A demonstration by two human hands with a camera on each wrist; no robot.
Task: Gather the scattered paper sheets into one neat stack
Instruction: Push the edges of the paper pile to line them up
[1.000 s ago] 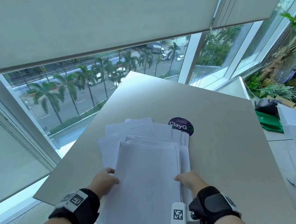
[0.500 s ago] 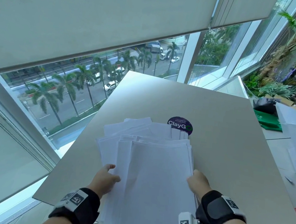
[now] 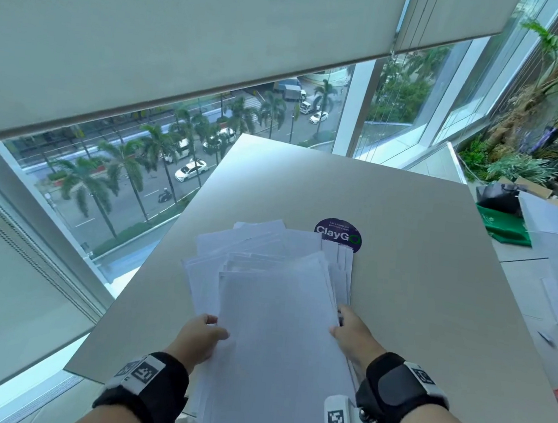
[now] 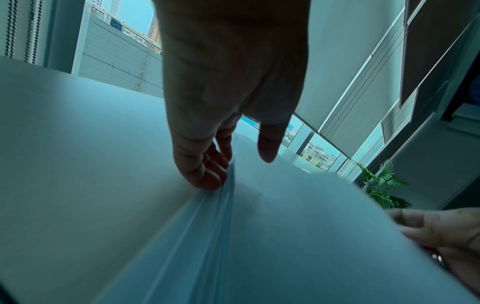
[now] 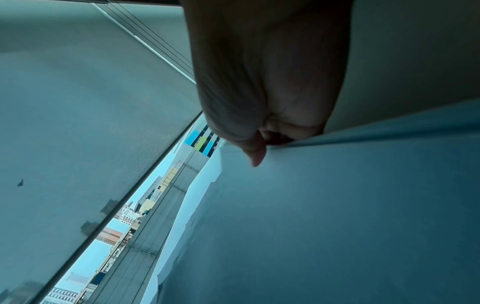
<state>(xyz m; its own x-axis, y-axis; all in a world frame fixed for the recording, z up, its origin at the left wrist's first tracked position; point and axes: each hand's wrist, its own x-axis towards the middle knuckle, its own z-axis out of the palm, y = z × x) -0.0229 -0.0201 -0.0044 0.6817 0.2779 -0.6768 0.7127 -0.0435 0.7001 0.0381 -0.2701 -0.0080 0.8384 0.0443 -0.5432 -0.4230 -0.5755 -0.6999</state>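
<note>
A bundle of white paper sheets lies lengthwise at the near middle of the beige table, its near end overhanging the front edge. More sheets fan out unevenly beneath it, to the left and far side. My left hand pinches the bundle's left edge; in the left wrist view the thumb lies on top and the fingers curl at the side. My right hand grips the right edge, thumb on top of the sheets.
A round purple ClayGo sticker sits on the table just beyond the sheets. The table's left edge runs along a floor-to-ceiling window. To the right, off the table, lie a green bag, more white paper and plants.
My right hand swung out to the right, widening the top bundle, then came back in to the left, squeezing the sheets narrower. My left hand barely moved.
</note>
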